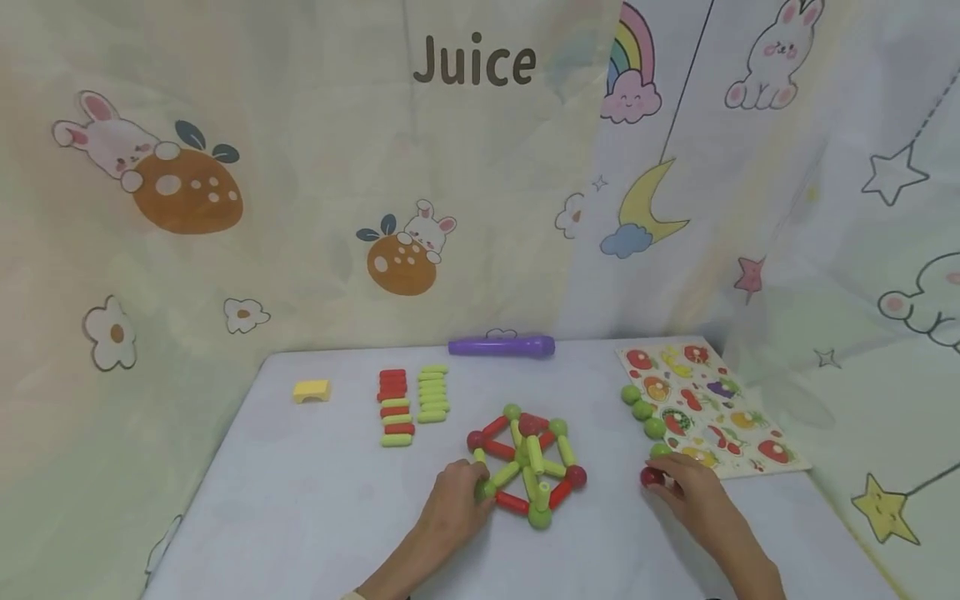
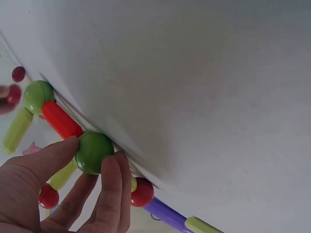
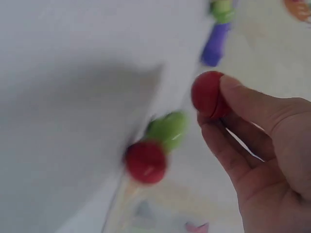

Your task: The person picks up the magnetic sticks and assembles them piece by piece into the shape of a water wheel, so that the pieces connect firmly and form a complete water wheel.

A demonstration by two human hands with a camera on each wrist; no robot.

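A flat wheel of red and green sticks and balls [image 1: 525,462] lies mid-table. My left hand [image 1: 480,485] pinches the green ball [image 1: 486,490] at its near-left corner. The left wrist view shows that green ball [image 2: 95,148] between thumb and fingers of the left hand [image 2: 92,153], joined to a red stick [image 2: 60,119]. My right hand [image 1: 662,478] pinches a loose red ball [image 1: 649,477] just right of the wheel. In the right wrist view the red ball [image 3: 206,94] sits at the fingertips of the right hand [image 3: 217,104]; another red ball [image 3: 146,161] and a green one [image 3: 167,128] are blurred nearby.
A row of green balls [image 1: 643,410] lies beside a fruit puzzle board [image 1: 738,446] at the right. Spare red and green sticks [image 1: 408,400] are stacked at the back left, near a yellow block [image 1: 311,390]. A purple tube [image 1: 501,346] lies along the white table's [image 1: 300,500] far edge.
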